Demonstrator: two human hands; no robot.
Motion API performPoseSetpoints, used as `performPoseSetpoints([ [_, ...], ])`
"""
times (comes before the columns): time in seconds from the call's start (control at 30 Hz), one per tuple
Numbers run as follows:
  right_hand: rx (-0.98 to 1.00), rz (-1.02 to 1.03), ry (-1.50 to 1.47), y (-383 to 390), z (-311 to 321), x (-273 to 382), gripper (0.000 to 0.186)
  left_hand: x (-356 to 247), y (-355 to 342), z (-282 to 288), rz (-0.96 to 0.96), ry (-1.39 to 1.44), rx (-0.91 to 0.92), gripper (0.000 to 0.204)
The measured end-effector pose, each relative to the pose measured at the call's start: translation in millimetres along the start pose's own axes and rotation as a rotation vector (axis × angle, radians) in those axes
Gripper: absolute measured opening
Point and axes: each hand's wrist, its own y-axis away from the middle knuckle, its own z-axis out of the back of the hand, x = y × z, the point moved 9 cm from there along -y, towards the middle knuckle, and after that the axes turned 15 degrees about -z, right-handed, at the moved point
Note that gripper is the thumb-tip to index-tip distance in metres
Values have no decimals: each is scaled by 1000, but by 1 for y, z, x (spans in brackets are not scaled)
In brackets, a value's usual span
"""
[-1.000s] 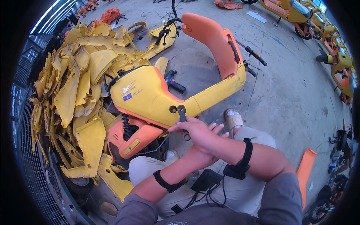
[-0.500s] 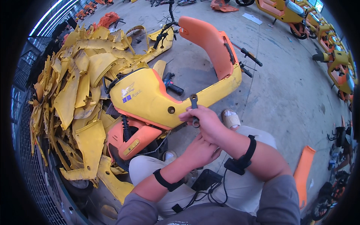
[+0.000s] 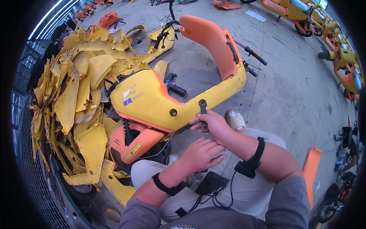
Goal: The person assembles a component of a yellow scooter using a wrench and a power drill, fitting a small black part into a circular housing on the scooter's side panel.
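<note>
My right hand [image 3: 215,125] is closed around a dark double-ended wrench [image 3: 204,117], which stands nearly upright between thumb and fingers. The wrench's far end overlaps a hole in the yellow side panel of a scooter body [image 3: 150,101]; I cannot tell whether it touches. Just below and left of the right wrist, my left hand [image 3: 201,154] holds nothing, its fingers loosely bent and thumb apart. The scooter body lies before me, yellow with an orange front shield [image 3: 207,42] and an orange lower cover [image 3: 139,143].
A large pile of yellow panels [image 3: 82,84] rises at the left. A cordless power tool [image 3: 175,87] lies on the floor behind the scooter body. An orange panel [image 3: 312,171] rests at my right. Yellow scooters [image 3: 345,65] line the far right.
My right hand has moved slightly right with the wrench, whose upper end now overlaps the panel hole. My left hand has come away from the right wrist, downward and left.
</note>
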Motion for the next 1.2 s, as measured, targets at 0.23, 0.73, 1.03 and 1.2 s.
performPoseSetpoints([
  [0.23, -5, -7, 64, 0, -2, -3, 20, 6, -1, -14, 59, 182, 125, 20],
  [0.73, 199, -91, 66, 19, -77, -25, 16, -6, 19, -62, 172, 410, 338, 34],
  [1.03, 232, -97, 97, 7, -82, -32, 19, 6, 38, -76, 202, 390, 368, 39],
  [1.2, 201, -81, 85, 3, -70, -27, 20, 4, 24, -56, 168, 320, 286, 32],
])
